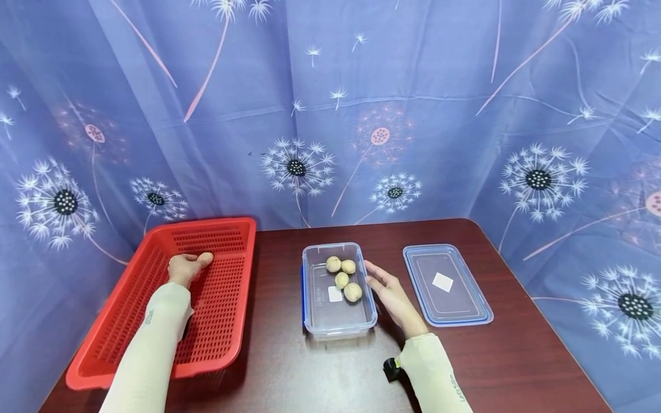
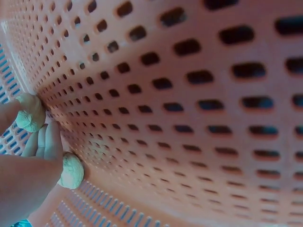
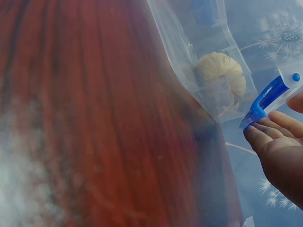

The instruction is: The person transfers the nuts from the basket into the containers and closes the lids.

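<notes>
In the red plastic basket (image 1: 214, 310), my left hand (image 1: 182, 269) pinches a walnut (image 2: 31, 112) between thumb and fingers. A second walnut (image 2: 72, 171) lies against the backs of those fingers in the left wrist view; the hand hides it in the head view. Several walnuts (image 1: 353, 292) sit in a clear plastic box (image 1: 322, 324) at the table's middle. My right hand (image 1: 391, 295) rests at the right side of this box, fingers fairly straight. In the right wrist view its fingertips touch a blue latch (image 3: 267, 99) on the box.
A clear lid (image 1: 448, 295) with a blue seal and a white label lies flat to the right of the right hand. Everything stands on a dark red-brown table (image 1: 279, 367). A blue dandelion-print curtain (image 1: 434, 115) hangs behind the table and along its sides.
</notes>
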A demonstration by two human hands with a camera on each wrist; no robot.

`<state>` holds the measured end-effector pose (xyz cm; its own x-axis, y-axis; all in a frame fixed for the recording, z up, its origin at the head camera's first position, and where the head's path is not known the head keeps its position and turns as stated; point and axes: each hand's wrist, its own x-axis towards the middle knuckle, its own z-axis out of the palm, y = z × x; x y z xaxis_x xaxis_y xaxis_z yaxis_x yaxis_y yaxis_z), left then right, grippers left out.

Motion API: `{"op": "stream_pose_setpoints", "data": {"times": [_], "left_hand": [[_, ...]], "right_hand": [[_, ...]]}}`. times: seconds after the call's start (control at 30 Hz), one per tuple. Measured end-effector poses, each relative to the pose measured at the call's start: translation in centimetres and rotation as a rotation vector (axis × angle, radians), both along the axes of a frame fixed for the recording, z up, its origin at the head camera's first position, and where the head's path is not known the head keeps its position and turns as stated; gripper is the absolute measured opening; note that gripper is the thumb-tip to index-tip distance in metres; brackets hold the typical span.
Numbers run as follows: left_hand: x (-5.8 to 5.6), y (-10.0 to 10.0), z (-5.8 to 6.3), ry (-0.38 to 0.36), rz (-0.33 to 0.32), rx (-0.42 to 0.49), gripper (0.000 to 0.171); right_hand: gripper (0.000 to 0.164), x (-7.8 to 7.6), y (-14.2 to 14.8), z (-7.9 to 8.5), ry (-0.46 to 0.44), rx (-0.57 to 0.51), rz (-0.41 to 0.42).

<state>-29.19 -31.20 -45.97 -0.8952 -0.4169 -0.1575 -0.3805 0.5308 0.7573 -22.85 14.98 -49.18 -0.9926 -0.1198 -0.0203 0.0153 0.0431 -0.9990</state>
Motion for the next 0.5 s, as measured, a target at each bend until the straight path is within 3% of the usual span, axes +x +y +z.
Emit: {"op": "stream_pose_setpoints", "data": {"times": [0.5], "left_hand": [[-0.31,0.1,-0.04,0.01,-0.05,0.007,0.038]], "right_hand": [[0.045,-0.08,-0.08,-0.27,0.013,0.003,-0.008]]}}
